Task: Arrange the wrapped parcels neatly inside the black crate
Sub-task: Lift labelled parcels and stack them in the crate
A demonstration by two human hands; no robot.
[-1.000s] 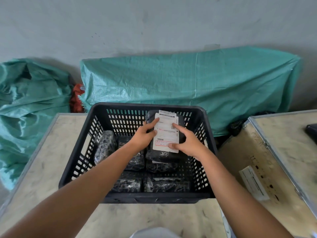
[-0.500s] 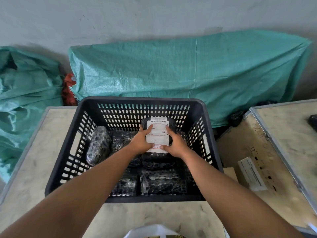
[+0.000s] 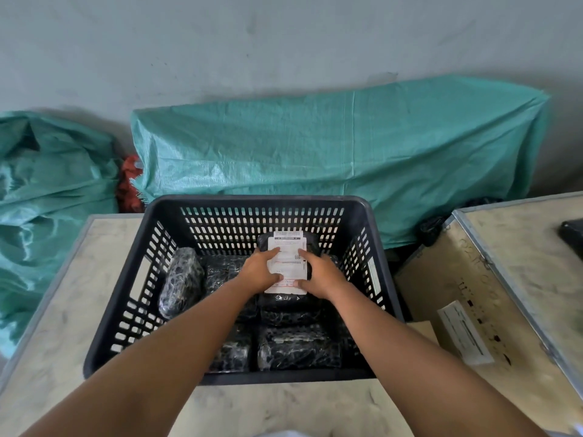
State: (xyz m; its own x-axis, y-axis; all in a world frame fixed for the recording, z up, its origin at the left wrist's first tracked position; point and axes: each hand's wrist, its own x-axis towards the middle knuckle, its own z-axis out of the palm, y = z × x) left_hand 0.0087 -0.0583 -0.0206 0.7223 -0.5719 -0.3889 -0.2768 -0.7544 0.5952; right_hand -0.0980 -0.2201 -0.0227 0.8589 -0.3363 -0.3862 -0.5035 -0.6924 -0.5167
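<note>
A black slotted crate [image 3: 258,201] stands on a pale table. Several parcels in black wrap lie inside it: one tilted against the left wall [image 3: 181,280], others along the bottom, such as one at the front [image 3: 298,346]. A parcel with a white shipping label [image 3: 287,252] sits at the back right of the crate, on top of the others. My left hand [image 3: 260,272] presses on its left side and my right hand [image 3: 320,274] holds its right side, fingers over the label.
Green woven tarps [image 3: 331,152] cover bulky things behind the crate and at the left [image 3: 47,200]. A wooden box [image 3: 492,298] with a metal rim and a white sticker stands close on the right. A dark object [image 3: 572,236] lies on it at the far right edge.
Both hands have lowered the labelled parcel from above the crate rim down onto the parcels at the back right. The camera has tipped slightly.
</note>
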